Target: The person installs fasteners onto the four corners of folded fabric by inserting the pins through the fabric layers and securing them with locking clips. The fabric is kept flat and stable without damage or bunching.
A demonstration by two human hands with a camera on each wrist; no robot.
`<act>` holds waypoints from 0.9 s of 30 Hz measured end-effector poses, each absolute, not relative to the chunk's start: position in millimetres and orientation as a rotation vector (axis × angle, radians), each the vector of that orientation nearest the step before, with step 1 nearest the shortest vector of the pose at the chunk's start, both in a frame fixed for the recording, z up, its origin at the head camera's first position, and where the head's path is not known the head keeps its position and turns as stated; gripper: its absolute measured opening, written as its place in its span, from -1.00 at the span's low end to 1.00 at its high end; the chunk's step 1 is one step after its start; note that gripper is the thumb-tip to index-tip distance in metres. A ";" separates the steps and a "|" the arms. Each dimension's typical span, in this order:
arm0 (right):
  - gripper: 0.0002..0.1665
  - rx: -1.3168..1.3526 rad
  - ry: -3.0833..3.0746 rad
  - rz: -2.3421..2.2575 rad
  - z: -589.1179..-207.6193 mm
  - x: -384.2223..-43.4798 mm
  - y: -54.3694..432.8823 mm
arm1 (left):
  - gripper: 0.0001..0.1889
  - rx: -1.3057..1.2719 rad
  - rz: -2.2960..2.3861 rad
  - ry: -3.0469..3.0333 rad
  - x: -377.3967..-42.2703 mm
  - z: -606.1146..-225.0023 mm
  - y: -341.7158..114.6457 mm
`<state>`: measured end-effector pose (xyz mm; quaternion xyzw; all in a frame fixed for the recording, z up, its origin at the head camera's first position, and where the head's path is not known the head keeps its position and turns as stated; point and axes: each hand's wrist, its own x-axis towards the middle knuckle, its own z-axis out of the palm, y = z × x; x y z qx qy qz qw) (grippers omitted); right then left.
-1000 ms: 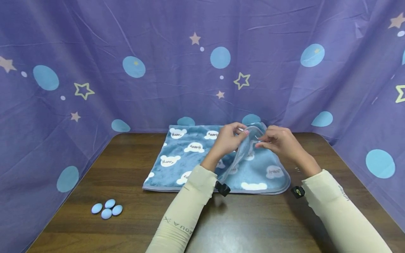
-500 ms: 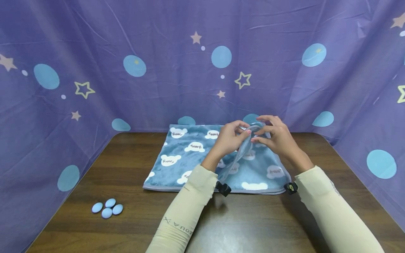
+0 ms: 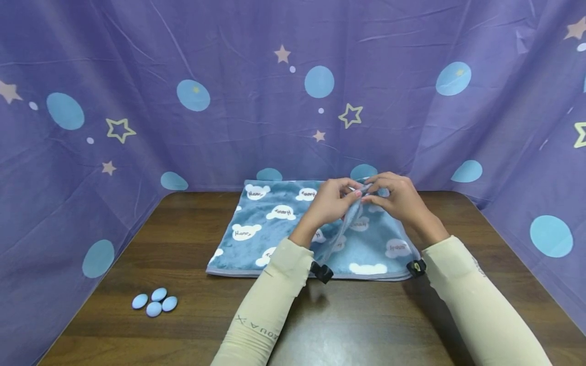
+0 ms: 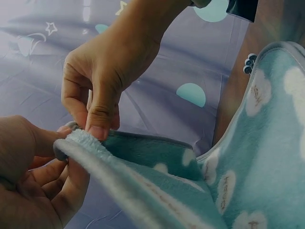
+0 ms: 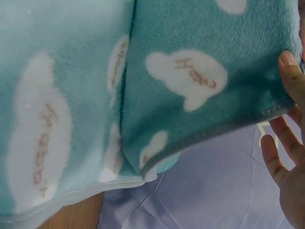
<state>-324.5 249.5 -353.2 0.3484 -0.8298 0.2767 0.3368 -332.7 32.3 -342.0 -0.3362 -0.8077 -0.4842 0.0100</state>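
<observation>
A blue plush blanket (image 3: 270, 231) with white bear heads and a grey bound edge lies folded on the table, its right part turned up between the hands. My left hand (image 3: 331, 201) pinches the raised edge between thumb and fingers. Facing it, my right hand (image 3: 398, 198) pinches the same edge, fingertips close to the left ones. From the left wrist, the right hand (image 4: 107, 81) presses thumb and finger on a fluffy fold beside the left hand (image 4: 43, 176). The right wrist view catches part of the right hand (image 5: 291, 195) at the border; anything inside the pinch is hidden.
Several light-blue oval caps (image 3: 154, 308) lie together on the wooden table (image 3: 192, 335) at the left. Small shiny pieces (image 4: 249, 62) show on the table in the left wrist view. A purple curtain (image 3: 229, 142) with stars and dots closes off the back and sides.
My right hand, earlier holding a thin shiny pin by the blanket's opening, has moved up and left onto the raised edge. The opening has been pinched together; the left hand stays in place.
</observation>
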 end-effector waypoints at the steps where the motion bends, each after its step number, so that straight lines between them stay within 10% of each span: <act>1: -0.75 0.910 -2.162 0.712 -352.9 -325.2 249.7 | -0.76 -1.063 -1.504 -2.531 -333.1 -341.6 32.3; 27: -0.68 0.951 -2.190 0.694 -352.6 -330.1 237.4 | -0.76 -0.924 -1.689 -2.462 -340.7 -339.3 15.4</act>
